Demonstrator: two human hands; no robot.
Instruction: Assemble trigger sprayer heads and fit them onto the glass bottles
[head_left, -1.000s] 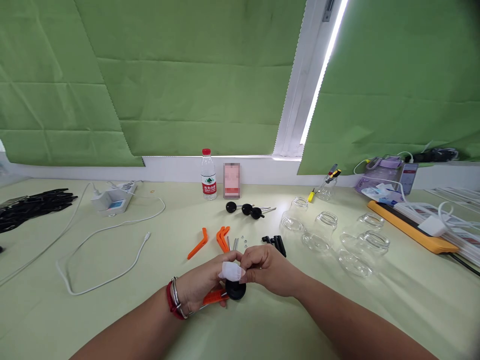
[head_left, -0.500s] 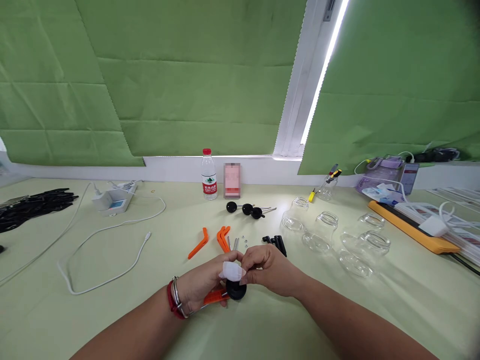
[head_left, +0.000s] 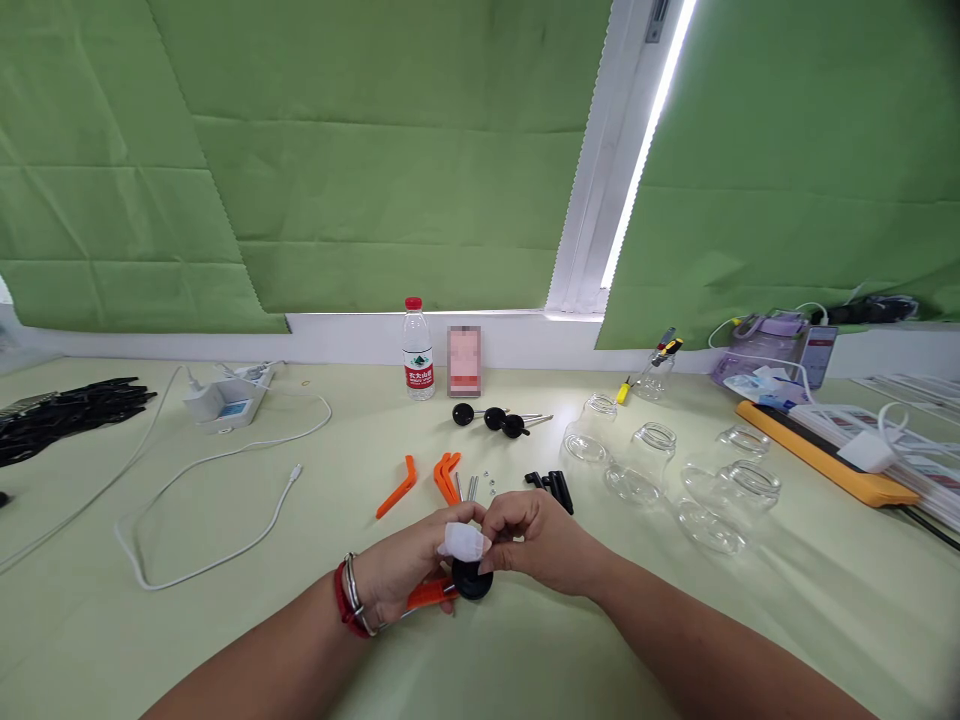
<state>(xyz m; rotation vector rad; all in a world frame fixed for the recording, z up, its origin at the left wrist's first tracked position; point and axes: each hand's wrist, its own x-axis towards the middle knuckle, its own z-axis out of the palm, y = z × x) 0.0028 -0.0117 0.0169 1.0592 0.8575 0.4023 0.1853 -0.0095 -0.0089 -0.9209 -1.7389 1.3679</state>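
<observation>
My left hand (head_left: pixel 412 560) is closed around an orange handle (head_left: pixel 430 594), with a thin metal rod showing below it. A round black lid-like piece (head_left: pixel 474 582) sits at the handle's end, under my fingers. A white covering (head_left: pixel 463 542) wraps the left thumb. My right hand (head_left: pixel 536 540) has its thumb and fingertips pinched together at the top of the black piece, touching the left hand. What lies in that pinch is hidden. Just beyond are loose bent orange handles (head_left: pixel 396 487), short metal rods (head_left: pixel 472 488), tiny metal nuts (head_left: pixel 492 482) and black plastic parts (head_left: pixel 556 490).
Black round pieces with metal rods (head_left: pixel 495 419) lie farther back. Several clear glass jars (head_left: pixel 642 470) stand at right, near a jar of screwdrivers (head_left: pixel 656 375). A water bottle (head_left: pixel 418 355) stands by the wall. A white cable (head_left: pixel 247 440) and black strips (head_left: pixel 75 410) lie at left.
</observation>
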